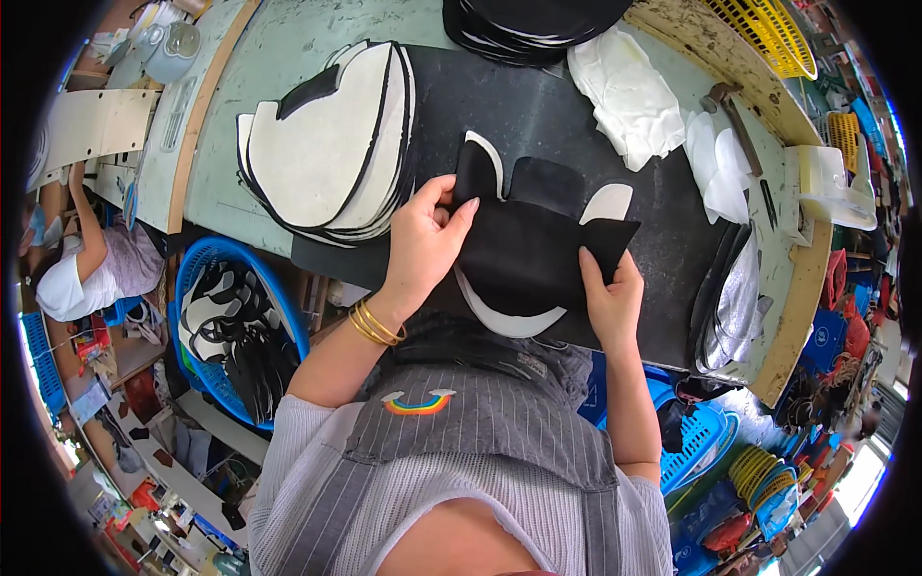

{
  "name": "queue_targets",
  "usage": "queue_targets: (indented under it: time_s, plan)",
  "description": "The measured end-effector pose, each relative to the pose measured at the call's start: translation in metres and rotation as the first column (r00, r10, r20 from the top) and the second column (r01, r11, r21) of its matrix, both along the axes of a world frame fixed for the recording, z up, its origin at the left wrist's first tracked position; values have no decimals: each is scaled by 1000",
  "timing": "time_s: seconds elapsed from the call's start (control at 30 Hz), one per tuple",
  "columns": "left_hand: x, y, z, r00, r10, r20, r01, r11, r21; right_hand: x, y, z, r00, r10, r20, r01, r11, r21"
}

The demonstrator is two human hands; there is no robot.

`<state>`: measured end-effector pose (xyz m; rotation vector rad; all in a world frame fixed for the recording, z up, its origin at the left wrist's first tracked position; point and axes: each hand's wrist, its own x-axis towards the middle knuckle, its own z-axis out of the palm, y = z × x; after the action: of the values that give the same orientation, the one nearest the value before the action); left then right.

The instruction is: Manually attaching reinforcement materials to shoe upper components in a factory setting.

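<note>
A black, flat shaped piece (523, 252), which looks like leather or fabric, is spread between my hands over the dark work mat (461, 91). My left hand (427, 240) pinches its upper left edge between thumb and fingers. At its right corner, my right hand (613, 293) grips the edge, thumb on top. Pale curved parts show around the black piece: a white tip (608, 204) at upper right and a white crescent (504, 320) along the lower edge. Just left of my left hand lies a stack of white, black-edged cut pieces (317, 154).
Black pieces (528, 27) are stacked at the far edge. A crumpled white cloth (629, 96), a hammer (738, 125) and silvery sheets (732, 307) lie to the right. A blue basket (182, 288) of scraps stands at lower left. Another person (91, 264) sits at far left.
</note>
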<state>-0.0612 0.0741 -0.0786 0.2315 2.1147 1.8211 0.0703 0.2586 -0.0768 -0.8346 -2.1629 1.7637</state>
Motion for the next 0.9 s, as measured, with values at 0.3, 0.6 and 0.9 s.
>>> queue_targets:
  time_s: [0.3, 0.6, 0.9]
  plan:
    - [4, 1, 1, 966, 32, -258, -81, 980, -181, -7, -5, 3, 998, -40, -51, 42, 999, 31]
    - [3, -2, 47, 789, -240, -565, -113, 847, -519, -8, 2, -5, 1000, 9, 27, -14, 977, 215]
    - [-1, -33, 44, 323, -836, -444, 616, 542, -572, 12, 30, 23, 980, -85, 182, -52, 767, 639]
